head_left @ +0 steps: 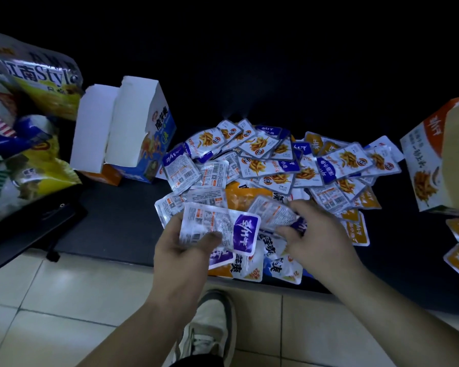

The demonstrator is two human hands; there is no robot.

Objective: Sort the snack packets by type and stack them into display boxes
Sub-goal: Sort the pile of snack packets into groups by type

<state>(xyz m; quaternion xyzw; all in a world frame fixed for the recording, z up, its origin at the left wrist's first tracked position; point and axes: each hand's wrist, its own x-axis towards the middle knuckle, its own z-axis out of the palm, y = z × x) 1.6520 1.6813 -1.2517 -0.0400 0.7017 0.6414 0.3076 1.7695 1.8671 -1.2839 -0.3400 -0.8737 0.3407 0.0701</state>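
Left hand [182, 246] pinching purple-ended packet [223, 229], long axis crosswise, purple end toward right hand [318, 234]; its fingers curled round second packet [272, 209]; pile [276, 160] beyond both grips

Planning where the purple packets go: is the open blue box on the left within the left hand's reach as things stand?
Probably yes. The left hand holds a purple packet, and only bare dark mat lies between it and the open blue box.
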